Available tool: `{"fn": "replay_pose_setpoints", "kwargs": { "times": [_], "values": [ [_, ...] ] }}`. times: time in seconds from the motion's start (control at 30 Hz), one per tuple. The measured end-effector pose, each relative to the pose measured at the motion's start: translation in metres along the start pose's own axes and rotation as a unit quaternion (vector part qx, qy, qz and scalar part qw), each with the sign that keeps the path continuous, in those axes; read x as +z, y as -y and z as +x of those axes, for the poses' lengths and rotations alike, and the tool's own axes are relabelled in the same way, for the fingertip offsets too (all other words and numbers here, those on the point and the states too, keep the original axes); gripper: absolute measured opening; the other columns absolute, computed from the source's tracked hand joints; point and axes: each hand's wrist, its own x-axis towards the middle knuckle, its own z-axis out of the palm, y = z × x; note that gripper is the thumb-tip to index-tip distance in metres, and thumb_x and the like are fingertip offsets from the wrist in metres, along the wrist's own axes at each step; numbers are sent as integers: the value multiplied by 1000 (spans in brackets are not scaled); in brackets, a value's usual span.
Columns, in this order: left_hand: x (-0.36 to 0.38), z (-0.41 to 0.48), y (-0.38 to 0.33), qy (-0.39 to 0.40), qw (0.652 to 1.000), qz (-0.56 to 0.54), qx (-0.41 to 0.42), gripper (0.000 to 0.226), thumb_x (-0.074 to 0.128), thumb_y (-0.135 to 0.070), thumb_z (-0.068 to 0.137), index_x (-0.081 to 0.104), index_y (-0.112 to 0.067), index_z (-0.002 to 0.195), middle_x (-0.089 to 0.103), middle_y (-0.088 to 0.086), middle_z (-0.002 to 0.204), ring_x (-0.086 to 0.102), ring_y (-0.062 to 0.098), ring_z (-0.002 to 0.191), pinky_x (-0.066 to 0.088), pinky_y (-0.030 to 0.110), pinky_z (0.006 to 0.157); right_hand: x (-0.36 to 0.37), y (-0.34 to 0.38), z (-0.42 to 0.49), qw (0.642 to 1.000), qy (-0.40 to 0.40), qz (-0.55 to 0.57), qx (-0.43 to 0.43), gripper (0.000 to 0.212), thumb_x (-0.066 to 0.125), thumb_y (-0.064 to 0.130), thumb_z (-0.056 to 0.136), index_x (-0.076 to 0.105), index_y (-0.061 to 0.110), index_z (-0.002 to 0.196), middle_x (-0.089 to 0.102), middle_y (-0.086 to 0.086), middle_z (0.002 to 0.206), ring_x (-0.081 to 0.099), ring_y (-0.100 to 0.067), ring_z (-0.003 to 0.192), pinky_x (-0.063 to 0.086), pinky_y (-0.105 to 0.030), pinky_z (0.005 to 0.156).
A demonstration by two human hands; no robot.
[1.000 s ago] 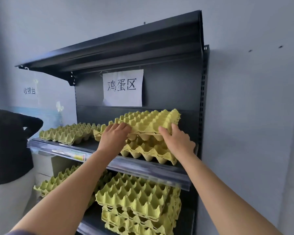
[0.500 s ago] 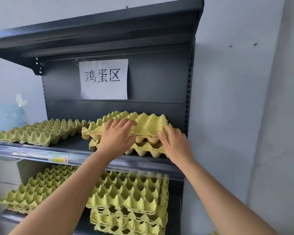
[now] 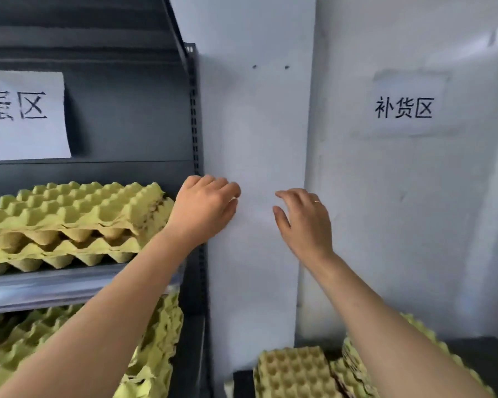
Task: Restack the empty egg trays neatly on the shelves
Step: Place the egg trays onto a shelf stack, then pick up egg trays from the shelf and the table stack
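A stack of yellow-green egg trays (image 3: 69,214) lies on the dark shelf (image 3: 55,285) at the left. More egg trays (image 3: 153,340) are piled on the shelf below. My left hand (image 3: 204,208) hovers just right of the stack, in front of the shelf's upright, fingers loosely curled and empty. My right hand (image 3: 302,222) is held in the air before the white wall, fingers relaxed, holding nothing. Further egg trays (image 3: 293,372) lie low at the bottom right, under my right forearm.
A paper sign (image 3: 23,116) hangs on the shelf's back panel. Another paper sign (image 3: 406,107) is stuck on the white wall at the right. A white pillar (image 3: 253,124) stands between shelf and wall. The trays at the bottom right rest on a dark surface (image 3: 483,357).
Both hands have let go of the top tray, which now lies on the stack. The view and both hands have swung to the right, toward the white wall.
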Motion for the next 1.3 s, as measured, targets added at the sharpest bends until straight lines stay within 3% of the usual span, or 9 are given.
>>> {"fn": "replay_pose_setpoints", "kwargs": {
  "times": [0.23, 0.3, 0.4, 0.47, 0.6, 0.93, 1.13, 1.23, 1.3],
  "values": [
    [80, 63, -166, -11, 995, -99, 19, 28, 40, -24, 83, 66, -14, 84, 61, 0, 66, 58, 27, 61, 45, 34, 60, -79, -175, -54, 997, 12, -77, 23, 34, 45, 30, 86, 68, 11, 102, 67, -8, 96, 63, -34, 82, 54, -38, 65],
    [105, 72, -217, 17, 991, -134, 20, 31, 38, -27, 82, 66, -15, 84, 62, 0, 66, 60, 27, 60, 46, 33, 60, -99, -224, -79, 993, 53, -94, 42, 31, 49, 29, 88, 68, 12, 105, 67, -7, 99, 63, -34, 85, 53, -37, 68],
    [142, 76, -282, 80, 979, -187, 31, 33, 37, -29, 81, 66, -15, 88, 65, 0, 68, 63, 26, 62, 45, 32, 60, -118, -288, -121, 976, 159, -106, 108, 30, 51, 27, 95, 61, 17, 121, 62, -4, 118, 57, -29, 107, 48, -37, 82],
    [169, 76, -323, 130, 967, -212, 48, 36, 35, -32, 84, 65, -16, 96, 68, 1, 79, 65, 27, 72, 45, 34, 67, -126, -328, -148, 956, 228, -104, 155, 34, 45, 30, 98, 54, 20, 129, 55, -1, 128, 51, -24, 116, 47, -38, 87],
    [229, 67, -384, 273, 934, -224, 57, 31, 38, -34, 96, 51, -26, 123, 62, -6, 114, 55, 18, 108, 35, 32, 90, -119, -391, -192, 912, 332, -91, 224, 36, 43, 31, 99, 50, 20, 133, 54, -4, 129, 52, -24, 116, 47, -38, 89],
    [404, 17, -454, 505, 826, -251, 3, 43, 44, -37, 94, 40, -29, 136, 44, -2, 136, 40, 21, 127, 34, 37, 99, -40, -518, -264, 761, 515, -55, 391, 44, 46, 32, 98, 45, 15, 138, 51, -9, 131, 52, -26, 118, 46, -41, 95],
    [466, -21, -482, 617, 727, -265, -143, 68, 49, -39, 93, 15, -21, 149, 12, 5, 154, 15, 29, 140, 30, 44, 109, 4, -578, -307, 694, 557, -35, 456, 26, 47, 37, 89, 56, 20, 108, 57, -8, 104, 60, -26, 91, 54, -42, 78],
    [486, -37, -497, 628, 661, -277, -303, 83, 56, -37, 90, 3, -16, 150, -1, 8, 155, 5, 33, 142, 22, 44, 111, 26, -601, -327, 670, 570, -22, 475, 32, 48, 38, 89, 52, 24, 118, 53, -8, 110, 58, -29, 96, 53, -45, 83],
    [497, -46, -506, 620, 598, -286, -420, 92, 61, -37, 87, -4, -15, 150, -4, 10, 155, 5, 35, 141, 21, 44, 111, 34, -608, -336, 654, 570, -17, 496, 38, 48, 40, 90, 50, 26, 125, 48, -8, 116, 55, -31, 102, 51, -46, 87]
  ]
}}
